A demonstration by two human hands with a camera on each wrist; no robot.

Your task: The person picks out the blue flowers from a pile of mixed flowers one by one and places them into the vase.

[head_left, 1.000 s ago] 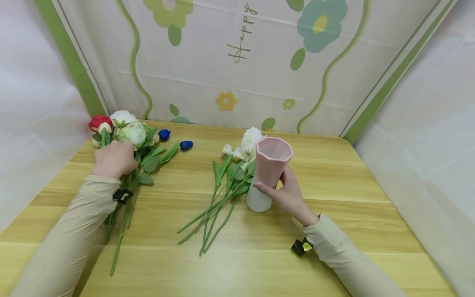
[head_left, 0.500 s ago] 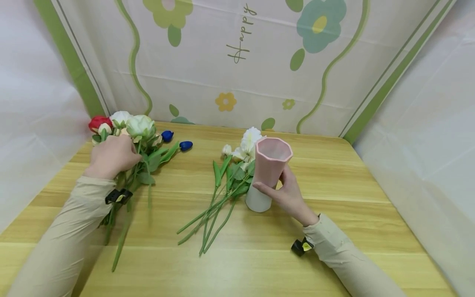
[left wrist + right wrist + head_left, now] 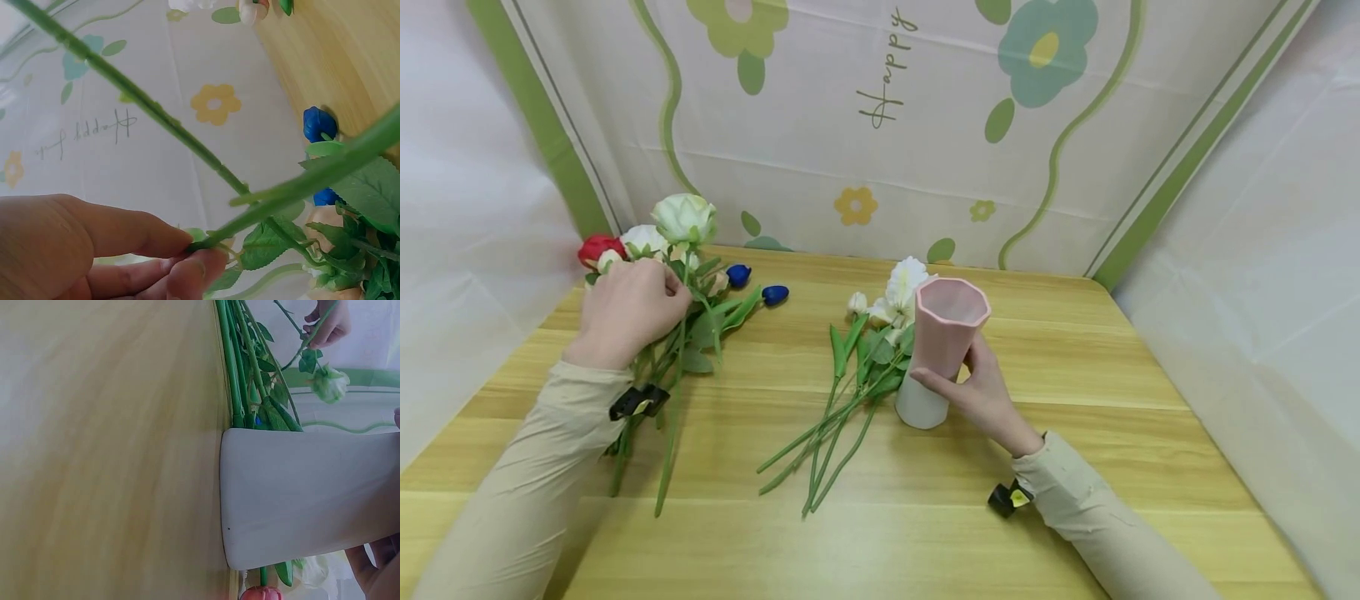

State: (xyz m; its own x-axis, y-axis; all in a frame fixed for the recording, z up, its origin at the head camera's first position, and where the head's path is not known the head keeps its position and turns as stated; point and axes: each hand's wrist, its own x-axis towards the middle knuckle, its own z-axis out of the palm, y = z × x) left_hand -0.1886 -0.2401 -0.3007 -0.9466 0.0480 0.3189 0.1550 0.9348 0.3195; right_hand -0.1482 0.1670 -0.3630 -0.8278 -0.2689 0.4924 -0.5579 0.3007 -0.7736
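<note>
My left hand (image 3: pixel 634 310) pinches the green stem (image 3: pixel 300 181) of a pale green-white artificial rose (image 3: pixel 685 218) between thumb and fingertips. Its bloom stands above the left pile; the stem slants down past the hand. Beneath the hand lie other flowers: a red bloom (image 3: pixel 601 249), a white bloom (image 3: pixel 643 239) and blue tulips (image 3: pixel 775 295). My right hand (image 3: pixel 988 396) grips a pink-and-white vase (image 3: pixel 938 354), upright on the table, from its right side. In the right wrist view the white lower part of the vase (image 3: pixel 306 494) fills the middle.
A second bunch of white flowers (image 3: pixel 904 287) lies left of the vase, partly behind it, stems toward the front. The wooden table (image 3: pixel 880 542) ends at a patterned cloth backdrop (image 3: pixel 940 167). White sheets (image 3: pixel 1262 250) hang at both sides.
The left hand has drawn the pale green rose up out of the left pile, its bloom rising and its stem end shifting right. The right hand and vase stay in place.
</note>
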